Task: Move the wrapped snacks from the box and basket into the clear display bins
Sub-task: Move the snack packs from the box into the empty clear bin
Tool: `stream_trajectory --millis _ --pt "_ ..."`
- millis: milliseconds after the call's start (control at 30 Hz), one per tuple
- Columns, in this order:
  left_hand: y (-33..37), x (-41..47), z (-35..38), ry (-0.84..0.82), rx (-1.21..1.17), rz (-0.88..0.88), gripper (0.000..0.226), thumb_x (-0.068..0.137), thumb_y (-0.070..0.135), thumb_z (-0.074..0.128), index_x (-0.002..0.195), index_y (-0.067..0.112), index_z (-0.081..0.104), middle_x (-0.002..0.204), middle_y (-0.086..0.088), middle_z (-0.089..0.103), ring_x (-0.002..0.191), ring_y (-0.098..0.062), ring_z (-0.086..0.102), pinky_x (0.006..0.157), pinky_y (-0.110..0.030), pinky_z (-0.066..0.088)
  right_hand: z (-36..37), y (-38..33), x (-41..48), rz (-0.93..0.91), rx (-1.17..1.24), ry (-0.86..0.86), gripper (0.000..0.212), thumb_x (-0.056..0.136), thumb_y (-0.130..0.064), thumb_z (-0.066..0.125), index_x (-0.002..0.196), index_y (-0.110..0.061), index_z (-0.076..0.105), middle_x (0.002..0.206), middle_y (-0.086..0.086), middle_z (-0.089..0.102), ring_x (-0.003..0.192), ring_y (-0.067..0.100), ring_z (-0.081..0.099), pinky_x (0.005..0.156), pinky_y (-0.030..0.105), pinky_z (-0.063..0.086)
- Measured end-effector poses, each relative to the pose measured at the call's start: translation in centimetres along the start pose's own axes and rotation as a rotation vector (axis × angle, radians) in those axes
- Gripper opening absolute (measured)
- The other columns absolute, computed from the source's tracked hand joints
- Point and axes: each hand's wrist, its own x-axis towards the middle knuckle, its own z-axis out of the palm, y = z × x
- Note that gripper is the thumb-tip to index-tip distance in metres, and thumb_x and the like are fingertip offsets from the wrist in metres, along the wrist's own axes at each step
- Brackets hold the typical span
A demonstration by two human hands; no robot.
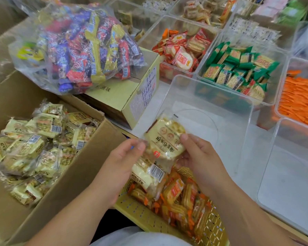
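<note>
- While both hands grip it, the pale yellow wrapped cracker packet sits tilted at the near left corner of the empty clear plastic bin
- left hand: thumb and fingers clamped on the packet's left edge
- right hand: thumb on the front, fingers curled behind the right edge
- second pale yellow packet just under the first, nearer than the bin; whether the left hand holds it I cannot tell
- brown cardboard box left of the bin, filled with matching packets
- yellow perforated plastic basket in front of the bin, holding orange-wrapped crackers
- clear bin of green packets just behind the bin
</note>
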Motion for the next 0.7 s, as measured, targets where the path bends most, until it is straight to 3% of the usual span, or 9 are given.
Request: stream_trajectory --millis 133,200,300,367,433,500,600,700 --pt "-0.2 -0.2 0.9 0.005 -0.033 0.002 0.053 0.071 0.061 0.077 0.113 0.029 0.073 0.116 -0.001 0.077 0.116 -0.024 0.070 0.112 -0.058 0.042 0.4 0.5 -0.4 0.069 0.081 -0.033 0.026 0.091 -0.044 0.062 0.096 -0.025 0.079 0.085 0.014 0.075 0.063 0.018 0.065 0.055 0.028 0.054" --pt "-0.2 -0.2 1.1 0.038 -0.048 0.009 0.046 0.072 0.055 0.078 0.108 0.027 0.075 0.111 -0.005 0.078 0.110 -0.026 0.072 0.109 -0.058 0.046 0.3 1.0 -0.3 0.061 -0.001 0.095 0.020 0.088 -0.042 0.069 0.107 -0.039 0.073 0.091 -0.001 0.075 0.068 0.014 0.069 0.059 0.028 0.056" --pt "-0.3 0.0 1.4 0.135 -0.043 0.028 0.046 0.074 0.055 0.082 0.104 0.022 0.074 0.103 -0.007 0.077 0.103 -0.024 0.072 0.104 -0.051 0.050 0.3 1.1 -0.5 -0.133 -0.390 0.215 0.062 0.080 -0.051 0.074 0.132 -0.060 0.042 0.120 -0.030 0.053 0.109 -0.003 0.060 0.080 0.020 0.055" --pt "-0.5 0.3 1.6 0.159 -0.010 0.051 0.041 0.077 0.054 0.084 0.098 0.021 0.073 0.093 -0.001 0.075 0.091 -0.013 0.071 0.092 -0.039 0.050 0.6 1.1 -0.9 -0.289 -0.664 0.138 0.079 0.073 -0.063 0.074 0.142 -0.058 0.034 0.143 -0.027 0.035 0.135 -0.002 0.039 0.103 0.025 0.043" --pt "-0.4 0.5 1.8 0.122 0.046 0.068 0.031 0.082 0.053 0.080 0.092 0.025 0.073 0.086 0.004 0.070 0.083 -0.009 0.067 0.084 -0.033 0.049 1.0 1.4 -1.1 -0.372 -0.929 0.050 0.086 0.069 -0.070 0.073 0.146 -0.049 0.040 0.157 -0.017 0.023 0.147 0.012 0.022 0.114 0.037 0.030" --pt "-0.3 0.7 1.9 0.076 0.094 0.082 0.030 0.083 0.059 0.073 0.095 0.032 0.074 0.088 0.008 0.071 0.088 -0.007 0.068 0.081 -0.026 0.050 1.5 1.5 -0.9 -0.364 -1.041 -0.015 0.087 0.072 -0.069 0.071 0.149 -0.041 0.041 0.160 -0.012 0.025 0.148 0.016 0.020 0.118 0.039 0.026" --pt "-0.1 1.0 1.9 0.051 0.148 0.131 0.025 0.083 0.060 0.067 0.089 0.037 0.073 0.079 0.014 0.068 0.076 0.004 0.062 0.067 -0.008 0.046 1.3 1.4 0.3 -0.310 -0.956 -0.070 0.066 0.091 -0.044 0.068 0.151 -0.035 0.041 0.152 -0.013 0.043 0.140 0.011 0.035 0.117 0.035 0.033" --pt "-0.5 1.5 1.7 0.077 0.130 0.117 0.019 0.085 0.055 0.065 0.092 0.039 0.073 0.088 0.011 0.071 0.084 0.000 0.064 0.071 -0.010 0.046 0.1 1.2 1.9 -0.314 -0.889 -0.048 0.048 0.101 -0.027 0.059 0.148 -0.030 0.049 0.142 -0.008 0.056 0.127 0.011 0.051 0.107 0.030 0.042"
